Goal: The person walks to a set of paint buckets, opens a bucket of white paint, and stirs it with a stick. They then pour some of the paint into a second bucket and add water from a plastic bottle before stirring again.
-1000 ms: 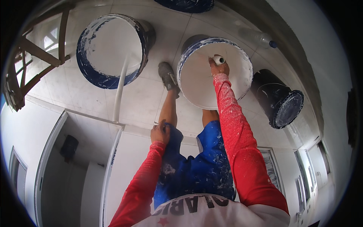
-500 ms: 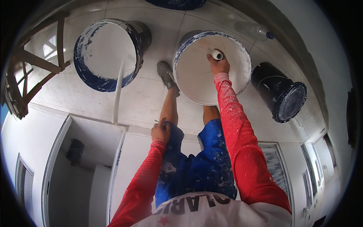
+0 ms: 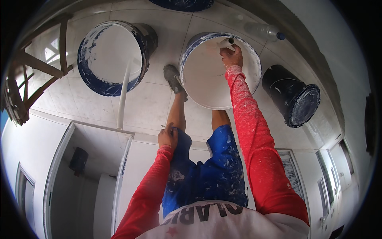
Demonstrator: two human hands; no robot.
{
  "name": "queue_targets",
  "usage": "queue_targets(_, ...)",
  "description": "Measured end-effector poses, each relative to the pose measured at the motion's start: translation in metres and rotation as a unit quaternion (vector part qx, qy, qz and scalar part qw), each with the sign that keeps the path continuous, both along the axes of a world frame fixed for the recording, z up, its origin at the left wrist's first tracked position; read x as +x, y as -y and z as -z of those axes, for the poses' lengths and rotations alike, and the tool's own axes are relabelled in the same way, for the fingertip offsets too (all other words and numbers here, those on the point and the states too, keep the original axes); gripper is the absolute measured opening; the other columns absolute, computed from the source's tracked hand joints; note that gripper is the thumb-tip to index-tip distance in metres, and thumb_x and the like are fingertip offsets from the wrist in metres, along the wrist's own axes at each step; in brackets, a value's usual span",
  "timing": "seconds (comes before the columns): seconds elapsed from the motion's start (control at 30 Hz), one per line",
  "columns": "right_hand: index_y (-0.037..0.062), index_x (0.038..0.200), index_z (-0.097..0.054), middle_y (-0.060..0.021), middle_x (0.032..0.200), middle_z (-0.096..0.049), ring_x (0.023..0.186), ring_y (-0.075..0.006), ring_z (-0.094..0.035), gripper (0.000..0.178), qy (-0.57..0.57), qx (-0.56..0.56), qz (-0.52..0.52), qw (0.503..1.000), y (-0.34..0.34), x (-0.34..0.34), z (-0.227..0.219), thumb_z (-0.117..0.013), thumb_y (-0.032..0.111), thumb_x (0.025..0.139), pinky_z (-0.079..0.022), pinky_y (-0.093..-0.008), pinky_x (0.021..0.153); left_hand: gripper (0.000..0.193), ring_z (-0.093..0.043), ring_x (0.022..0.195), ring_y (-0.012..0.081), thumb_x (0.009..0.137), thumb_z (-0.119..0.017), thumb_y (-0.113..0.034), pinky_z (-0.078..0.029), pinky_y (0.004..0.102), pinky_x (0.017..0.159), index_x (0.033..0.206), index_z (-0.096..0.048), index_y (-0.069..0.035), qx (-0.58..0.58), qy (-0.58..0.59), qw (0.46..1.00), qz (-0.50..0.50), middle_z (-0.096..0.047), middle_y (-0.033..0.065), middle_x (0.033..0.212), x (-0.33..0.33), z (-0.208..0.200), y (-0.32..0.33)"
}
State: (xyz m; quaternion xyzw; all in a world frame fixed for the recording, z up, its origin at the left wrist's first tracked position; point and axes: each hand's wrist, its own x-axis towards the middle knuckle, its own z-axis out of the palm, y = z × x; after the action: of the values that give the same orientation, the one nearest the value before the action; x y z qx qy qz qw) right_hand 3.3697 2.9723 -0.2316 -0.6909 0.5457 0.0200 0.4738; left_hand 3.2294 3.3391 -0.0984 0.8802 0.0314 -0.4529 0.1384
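Note:
My right hand [image 3: 232, 56] reaches into a large white-lined bucket [image 3: 184, 77] with a dark blue rim. It grips a white tube [image 3: 223, 44] with a dark open end, held above the pale contents near the far wall. Whitish liquid, like paint, fills the lower part of that bucket. My left hand [image 3: 168, 138] rests on my left knee with its fingers curled. A thin white stick [image 3: 163, 126], which looks like a cigarette, sticks out between them. Both red sleeves carry white specks, the right one most.
To the left stands another bucket [image 3: 82, 73] of white material with a pale stick [image 3: 124, 99] leaning out. A dark bucket [image 3: 274, 81] lies at the right, near a clear bottle [image 3: 258, 30]. Wooden frame [image 3: 39, 63] stands far left; another blue bucket [image 3: 183, 4] shows at the top.
My right hand has moved slightly up and away inside the bucket, and the tube has tilted, its open end now toward the far rim. My left hand stays on the knee.

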Motion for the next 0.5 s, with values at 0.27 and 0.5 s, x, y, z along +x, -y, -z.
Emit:
queue_targets(0.27,0.0078,0.126,-0.058,-0.0056,0.103,-0.071,0.092,-0.0197,-0.068,0.047,-0.011,0.089,-0.043,0.995,-0.014,-0.031,-0.059,-0.07,0.025,0.083,-0.052,-0.0326,0.086,0.039,-0.068,0.095,0.032,0.097,-0.055,-0.023,-0.052,0.0401,0.085,0.131,-0.057,-0.005,-0.174,-0.013,0.967,-0.186,-0.069,0.0198,0.105,0.004,-0.02,0.001)
queue_targets(0.5,0.0044,0.122,-0.06,-0.0103,0.101,-0.07,0.087,-0.0171,-0.069,0.034,0.049,0.109,-0.017,0.993,-0.071,-0.151,-0.154,-0.065,0.025,0.095,-0.055,-0.0298,0.082,0.054,-0.066,0.103,0.0321,0.104,-0.041,-0.037,-0.048,0.0439,0.096,0.143,-0.043,0.001,-0.509,-0.122,0.754,-0.396,-0.064,0.0236,0.121,0.102,-0.201,0.084)
